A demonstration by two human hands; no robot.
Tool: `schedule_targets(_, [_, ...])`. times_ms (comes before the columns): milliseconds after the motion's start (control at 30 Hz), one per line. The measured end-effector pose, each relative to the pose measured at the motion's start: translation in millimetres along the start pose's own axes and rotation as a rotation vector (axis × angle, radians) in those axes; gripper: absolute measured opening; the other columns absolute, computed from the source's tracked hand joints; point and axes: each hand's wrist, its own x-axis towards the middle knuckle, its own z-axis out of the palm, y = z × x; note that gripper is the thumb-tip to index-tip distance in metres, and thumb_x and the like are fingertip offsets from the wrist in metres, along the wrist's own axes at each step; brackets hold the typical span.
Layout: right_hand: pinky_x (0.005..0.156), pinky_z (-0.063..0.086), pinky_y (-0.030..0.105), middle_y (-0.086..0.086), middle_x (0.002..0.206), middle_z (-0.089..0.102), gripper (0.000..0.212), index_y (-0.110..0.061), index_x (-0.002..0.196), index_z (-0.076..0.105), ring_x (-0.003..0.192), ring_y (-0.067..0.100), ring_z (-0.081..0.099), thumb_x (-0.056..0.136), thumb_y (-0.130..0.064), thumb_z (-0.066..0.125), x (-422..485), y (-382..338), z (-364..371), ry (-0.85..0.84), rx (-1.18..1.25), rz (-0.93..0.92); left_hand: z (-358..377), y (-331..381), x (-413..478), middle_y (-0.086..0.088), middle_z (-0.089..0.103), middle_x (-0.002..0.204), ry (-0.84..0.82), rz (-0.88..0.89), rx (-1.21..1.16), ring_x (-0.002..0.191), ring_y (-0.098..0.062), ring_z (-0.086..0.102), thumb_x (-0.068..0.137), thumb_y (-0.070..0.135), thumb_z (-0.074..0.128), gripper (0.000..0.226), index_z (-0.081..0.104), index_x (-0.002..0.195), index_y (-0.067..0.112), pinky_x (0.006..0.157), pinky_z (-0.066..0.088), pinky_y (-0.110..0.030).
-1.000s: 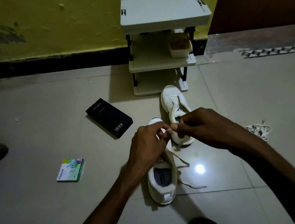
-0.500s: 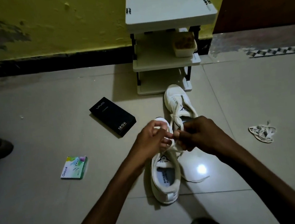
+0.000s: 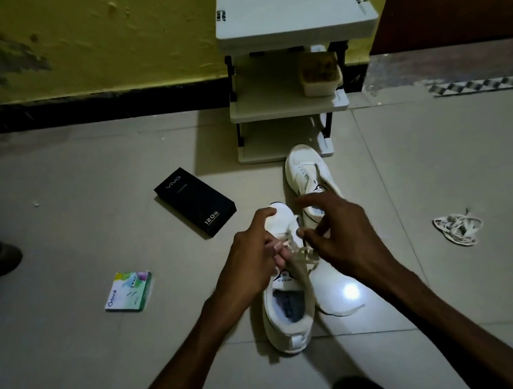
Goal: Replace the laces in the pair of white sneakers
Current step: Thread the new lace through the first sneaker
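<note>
Over the near sneaker [image 3: 291, 329], your left hand [image 3: 250, 251] is gripping the lace [image 3: 304, 262] in curled fingers; your right hand [image 3: 343, 238] is hovering alongside, fingers half-spread, grasp unclear.
</note>
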Motion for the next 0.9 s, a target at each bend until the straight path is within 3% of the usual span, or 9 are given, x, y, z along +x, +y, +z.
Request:
schedule_targets(100, [0.066,0.055,0.024,-0.011,0.091,0.071,0.018,-0.024,0.101,0.072,0.065,0.001,0.063,0.085,-0.016,0.07,-1,-3,12,-0.209,0.003,-0.074,0,2,3,-0.004,0.071,0.079,0.02,0.002,0.051,0.068,-0.01,0.069,0.094,0.01,0.061,0.06,0.031,0.141,0.033,0.065,0.055,-0.017])
schedule_targets(200, [0.065,0.052,0.019,-0.007,0.079,0.072,0.009,-0.019,0.089,0.075,0.064,0.0,0.061,0.084,-0.014,0.071,-3,0,18,-0.15,-0.012,-0.117,0,0,3,-0.003,0.07,0.078,0.039,-0.008,0.026,0.064,-0.009,0.068,0.095,0.015,0.061,0.056,0.033,0.141,0.031,0.061,0.055,-0.017])
schedule_targets(333, [0.059,0.05,0.02,-0.006,0.074,0.072,0.004,-0.021,0.082,0.076,0.063,0.004,0.062,0.083,-0.023,0.072,-2,3,22,-0.093,-0.078,-0.108,-8,-11,0,0.004,0.069,0.089,0.13,0.007,0.17,0.073,-0.006,0.065,0.092,0.032,0.064,0.025,0.058,0.114,0.023,0.07,0.055,-0.024])
schedule_targets(400, [0.051,0.041,0.016,-0.007,0.074,0.07,0.005,-0.025,0.081,0.076,0.062,0.004,0.058,0.081,-0.025,0.072,-4,3,25,-0.121,-0.148,-0.083,-7,-17,-5,0.008,0.066,0.091,0.1,-0.041,0.321,0.077,-0.006,0.061,0.084,0.042,0.071,0.026,0.063,0.102,0.024,0.069,0.05,-0.021])
schedule_targets(500, [0.051,0.032,0.017,-0.004,0.081,0.067,0.008,-0.025,0.082,0.077,0.07,0.012,0.06,0.08,-0.025,0.069,-6,1,32,-0.17,-0.231,-0.086,3,-23,-12,0.007,0.07,0.094,0.059,-0.107,0.43,0.08,-0.005,0.061,0.083,0.041,0.072,0.025,0.067,0.098,0.022,0.071,0.045,-0.016])
schedule_targets(600, [0.053,0.032,0.018,0.0,0.086,0.065,0.014,-0.019,0.085,0.076,0.077,0.017,0.062,0.083,-0.025,0.065,-6,1,45,-0.182,-0.277,-0.09,3,-33,-9,0.003,0.073,0.095,0.076,-0.179,0.319,0.082,-0.009,0.065,0.087,0.027,0.067,0.017,0.071,0.098,0.015,0.077,0.051,-0.02])
schedule_targets(767, [0.068,0.05,0.029,0.006,0.084,0.066,0.022,-0.011,0.087,0.071,0.078,0.025,0.064,0.08,-0.031,0.066,-4,0,67,-0.176,-0.346,-0.059,-5,-49,-5,0.0,0.073,0.089,-0.002,-0.257,0.089,0.081,-0.013,0.069,0.088,0.017,0.065,0.011,0.074,0.093,0.014,0.081,0.058,-0.032])
schedule_targets(900, [0.056,0.04,0.027,0.009,0.071,0.064,0.02,-0.009,0.071,0.066,0.066,0.029,0.063,0.068,-0.026,0.076,-3,-9,68,-0.167,-0.445,-0.055,-6,-53,-4,-0.008,0.073,0.088,-0.01,-0.272,-0.03,0.072,-0.014,0.068,0.09,0.013,0.063,0.01,0.073,0.092,0.011,0.067,0.054,-0.02])
